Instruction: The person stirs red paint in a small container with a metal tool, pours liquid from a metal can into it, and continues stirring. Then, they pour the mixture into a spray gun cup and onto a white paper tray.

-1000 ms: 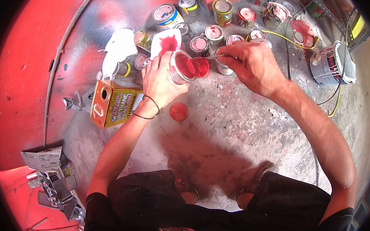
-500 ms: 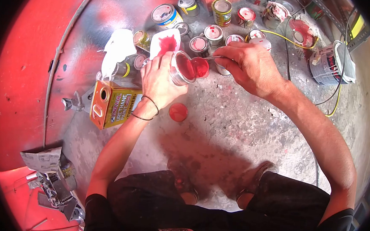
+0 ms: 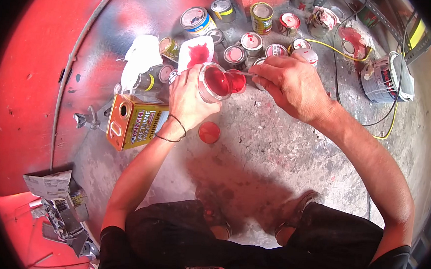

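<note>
The left hand (image 3: 188,101) has its fingers wrapped round a paint tin (image 3: 213,81) of red paint, held tilted above the concrete floor (image 3: 274,143), near the small cans (image 3: 253,40) along the floor's far edge. The right hand (image 3: 292,82) pinches a thin metal stirrer (image 3: 241,73), its tip at the tin's mouth. A red lid (image 3: 209,132) lies on the floor beside the orange thinner can (image 3: 137,121).

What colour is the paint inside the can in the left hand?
Red paint, seen in the head view.
</note>
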`<state>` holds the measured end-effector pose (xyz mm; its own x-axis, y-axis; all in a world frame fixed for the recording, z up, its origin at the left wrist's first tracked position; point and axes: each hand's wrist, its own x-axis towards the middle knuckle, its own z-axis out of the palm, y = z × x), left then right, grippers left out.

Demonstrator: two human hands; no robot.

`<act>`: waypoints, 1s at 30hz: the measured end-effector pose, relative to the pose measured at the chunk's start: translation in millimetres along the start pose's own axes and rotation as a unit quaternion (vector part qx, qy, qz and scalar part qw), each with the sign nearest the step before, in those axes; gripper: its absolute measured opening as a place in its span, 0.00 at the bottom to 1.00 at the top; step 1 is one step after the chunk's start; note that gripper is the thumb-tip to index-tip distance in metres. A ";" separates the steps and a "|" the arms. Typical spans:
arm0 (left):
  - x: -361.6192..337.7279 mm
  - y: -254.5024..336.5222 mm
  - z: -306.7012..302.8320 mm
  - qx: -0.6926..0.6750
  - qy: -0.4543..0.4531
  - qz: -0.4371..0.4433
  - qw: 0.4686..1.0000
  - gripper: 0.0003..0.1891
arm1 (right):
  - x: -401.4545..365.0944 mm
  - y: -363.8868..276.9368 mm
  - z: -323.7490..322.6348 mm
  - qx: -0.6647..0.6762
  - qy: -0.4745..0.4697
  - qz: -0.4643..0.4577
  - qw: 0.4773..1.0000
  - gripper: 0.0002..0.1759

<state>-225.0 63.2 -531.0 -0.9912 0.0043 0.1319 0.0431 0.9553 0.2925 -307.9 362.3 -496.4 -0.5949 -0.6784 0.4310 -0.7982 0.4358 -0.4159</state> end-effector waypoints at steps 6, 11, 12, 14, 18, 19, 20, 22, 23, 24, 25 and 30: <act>-0.6 -2.1 -3.8 -0.072 -0.011 -0.031 0.997 0.58 | -4.2 -2.0 2.5 -0.029 -0.026 -0.064 0.997 0.14; -1.8 -6.4 2.8 -0.086 0.022 -0.007 0.996 0.55 | -8.0 -9.3 1.4 -0.018 -0.030 -0.072 0.997 0.18; -1.9 -7.9 4.3 -0.087 0.021 -0.008 0.996 0.55 | -9.1 -9.4 0.5 -0.011 -0.037 -0.072 0.997 0.22; -2.7 -9.8 5.9 -0.089 0.020 -0.021 0.996 0.55 | -10.4 -10.5 -2.2 -0.008 -0.052 -0.068 0.996 0.27; -1.8 -8.9 7.0 -0.088 0.020 -0.044 0.995 0.53 | -13.0 -12.6 -5.5 -0.012 -0.068 -0.065 0.995 0.28; -2.1 -7.8 7.5 -0.087 0.020 -0.045 0.995 0.53 | -14.3 -12.9 -5.5 -0.010 -0.069 -0.066 0.995 0.28; -3.0 -7.0 8.4 -0.085 0.016 -0.050 0.995 0.53 | -15.1 -13.5 -6.2 -0.014 -0.072 -0.068 0.995 0.28; -3.2 -5.5 9.2 -0.080 0.011 -0.061 0.995 0.53 | -14.5 -13.9 -8.7 -0.020 -0.076 -0.074 0.994 0.29; -3.3 -5.9 10.5 -0.080 0.008 -0.060 0.995 0.54 | -14.5 -14.8 -10.0 -0.024 -0.072 -0.079 0.994 0.29; -3.8 -6.5 11.8 -0.080 0.005 -0.059 0.995 0.56 | -14.9 -16.3 -11.0 -0.028 -0.067 -0.085 0.994 0.30; -4.7 -7.4 12.8 -0.079 0.002 -0.058 0.995 0.57 | -14.7 -17.3 -11.7 -0.031 -0.062 -0.091 0.994 0.30; -7.6 -4.5 12.6 -0.088 0.001 -0.058 0.994 0.55 | -9.0 -14.9 -17.4 -0.043 -0.058 -0.075 0.994 0.26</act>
<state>-219.2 62.6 -545.2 -0.9906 -0.1033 0.0901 -0.0497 0.8831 0.4665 -292.3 372.2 -480.2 -0.4570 -0.8018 0.3850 -0.8856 0.3699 -0.2809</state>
